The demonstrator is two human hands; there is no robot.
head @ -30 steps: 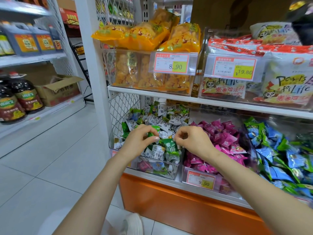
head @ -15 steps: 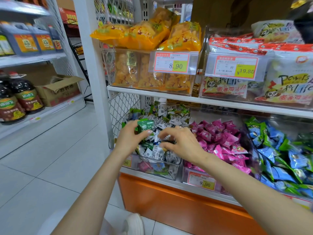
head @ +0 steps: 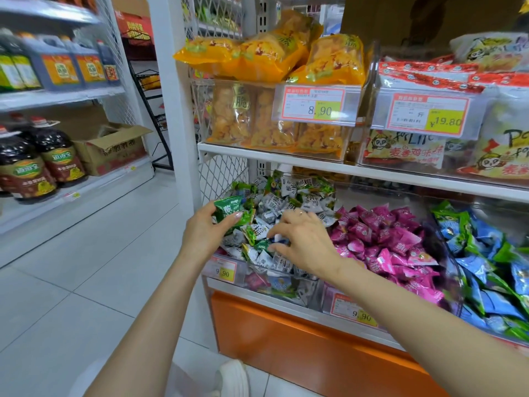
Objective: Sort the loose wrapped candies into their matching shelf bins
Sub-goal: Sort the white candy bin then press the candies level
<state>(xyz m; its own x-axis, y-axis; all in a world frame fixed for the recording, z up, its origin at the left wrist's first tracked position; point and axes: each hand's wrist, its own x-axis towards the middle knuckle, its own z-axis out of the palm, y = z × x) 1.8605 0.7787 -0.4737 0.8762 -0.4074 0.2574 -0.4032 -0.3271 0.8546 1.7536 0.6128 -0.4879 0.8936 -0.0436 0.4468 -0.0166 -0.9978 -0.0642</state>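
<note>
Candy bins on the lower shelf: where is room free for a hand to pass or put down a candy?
Room is scarce. The green-and-white bin is heaped, with both hands, left and right, over it. The pink bin and blue bin are piled too. A free gap runs above the pink heap, under the upper shelf edge.

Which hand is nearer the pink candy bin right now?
Right. The right hand reaches into the green-and-white candy bin just beside the pink candy bin. The left hand holds a green candy at that bin's far left edge.
</note>
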